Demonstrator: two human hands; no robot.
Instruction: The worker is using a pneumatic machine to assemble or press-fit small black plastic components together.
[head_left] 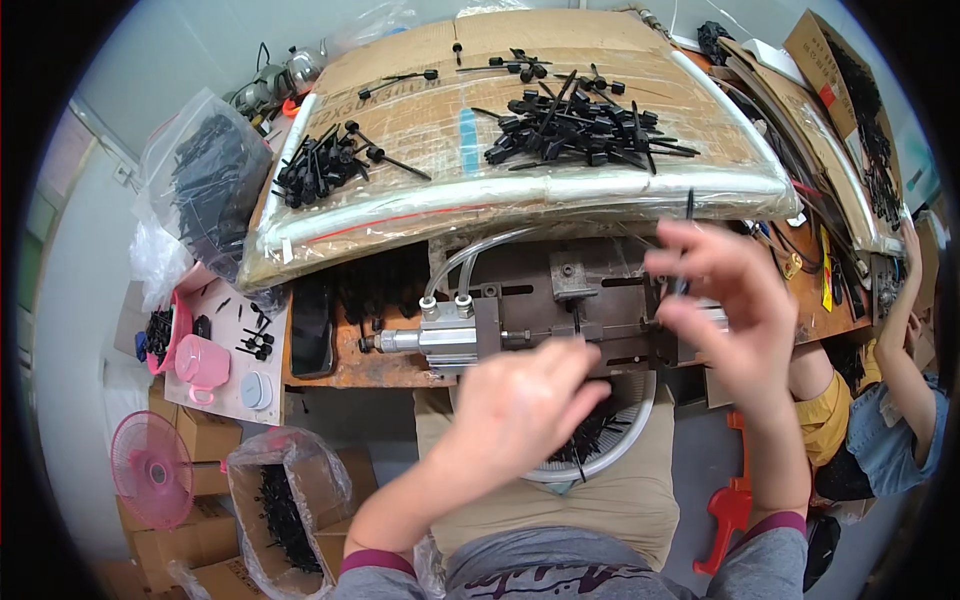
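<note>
My right hand (735, 300) is raised at the right of the metal fixture (572, 275), slightly blurred. Between its thumb and fingers is a black stemmed plastic part (679, 285), its thin end pointing up. My left hand (520, 405) is closed in front of the fixture, fingertips against its lower middle. A dark pin (577, 318) shows just above those fingertips; what they grip is hidden. Below the fixture, on my lap, a white basket (640, 430) holds many black parts, partly covered by my left hand.
A cardboard-topped platform (400, 215) carries black part piles (585, 130). A pneumatic cylinder (450, 340) with clear hoses stands left. Pink cup (203, 362), pink fan (152, 470) and lined box (290, 510) are farther left. At right, another person's arm (897, 320) reaches toward a similar platform.
</note>
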